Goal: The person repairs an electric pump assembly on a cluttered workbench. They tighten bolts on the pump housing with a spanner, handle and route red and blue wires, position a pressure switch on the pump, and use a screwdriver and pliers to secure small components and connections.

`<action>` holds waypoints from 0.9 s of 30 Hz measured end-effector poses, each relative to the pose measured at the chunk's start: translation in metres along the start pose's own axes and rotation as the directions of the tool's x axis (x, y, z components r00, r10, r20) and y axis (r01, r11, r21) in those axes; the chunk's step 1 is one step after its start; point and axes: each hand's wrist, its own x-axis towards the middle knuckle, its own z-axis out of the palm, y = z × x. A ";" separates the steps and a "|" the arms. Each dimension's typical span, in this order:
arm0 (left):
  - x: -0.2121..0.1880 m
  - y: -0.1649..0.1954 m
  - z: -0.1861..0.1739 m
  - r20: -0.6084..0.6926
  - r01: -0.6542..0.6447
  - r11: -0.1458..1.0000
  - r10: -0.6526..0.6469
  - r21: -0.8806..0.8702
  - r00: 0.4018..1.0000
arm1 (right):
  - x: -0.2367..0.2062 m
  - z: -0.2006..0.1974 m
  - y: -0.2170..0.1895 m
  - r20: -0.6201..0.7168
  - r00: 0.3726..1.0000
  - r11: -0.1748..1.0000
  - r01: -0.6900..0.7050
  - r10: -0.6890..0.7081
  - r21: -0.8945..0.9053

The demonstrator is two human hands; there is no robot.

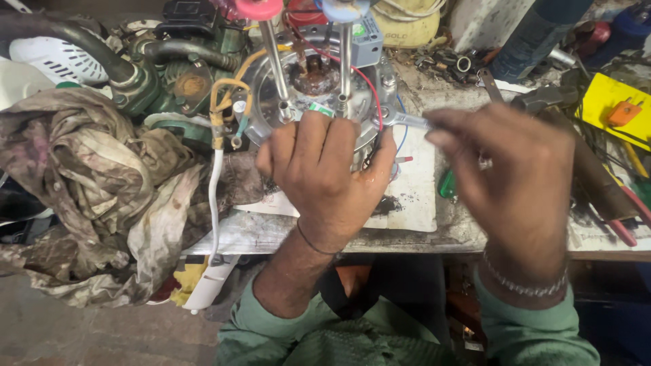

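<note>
A round metal plate assembly [271,88] with a rusty centre, two upright rods and red and yellow wires lies on the workbench. My left hand [324,173] grips its near edge from above. My right hand [519,173] holds the handle of a small metal wrench [401,120]. The wrench's head rests on a bolt at the plate's right rim. A ring shows on one finger, a bracelet at the wrist.
A heap of stained rags [88,190] fills the left side. A green motor with hoses [169,74] stands behind it. White paper [417,203] lies under the plate. Tools, a yellow box [610,102] and a green-handled screwdriver [446,184] crowd the right.
</note>
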 end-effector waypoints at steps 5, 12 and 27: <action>0.000 -0.001 0.001 -0.003 0.006 1.000 -0.006 0.006 1.000 | 0.020 0.004 0.029 0.066 0.998 0.972 -0.028 0.013 0.234; 0.002 0.004 0.004 -0.010 0.027 0.999 -0.026 0.022 1.000 | -0.004 -0.005 -0.037 -0.003 0.998 0.995 0.066 -0.066 -0.078; 0.000 -0.003 -0.004 0.011 0.001 1.000 -0.001 -0.006 1.000 | -0.015 -0.011 -0.028 -0.040 0.999 0.995 -0.020 0.017 -0.096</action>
